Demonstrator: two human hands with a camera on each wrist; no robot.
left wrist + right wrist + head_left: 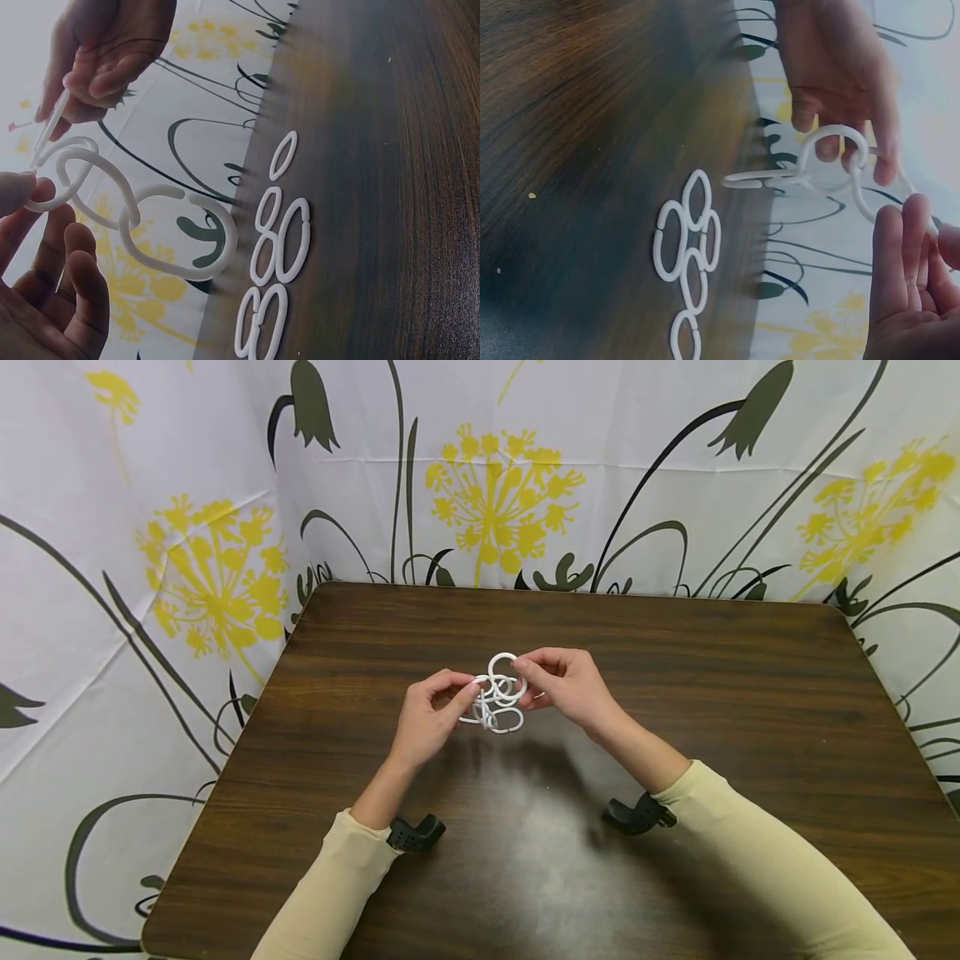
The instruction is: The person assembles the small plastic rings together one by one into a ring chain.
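Above the table, both hands hold a short chain of white plastic links, oval with a small gap in each. My left hand pinches one link between thumb and fingertips. Opposite it, my right hand pinches another link by its edge; in the left wrist view this one shows nearly edge-on. Joined links dangle from the left hand, the lowest hanging link with its gap at the top. Beneath the hands, several loose links lie close together on the table, partly overlapped by the held chain in the head view.
The dark wood-grain table reaches back to a white curtain with yellow and grey-green flowers. A black wrist device sits on the left wrist and another black device on the right wrist.
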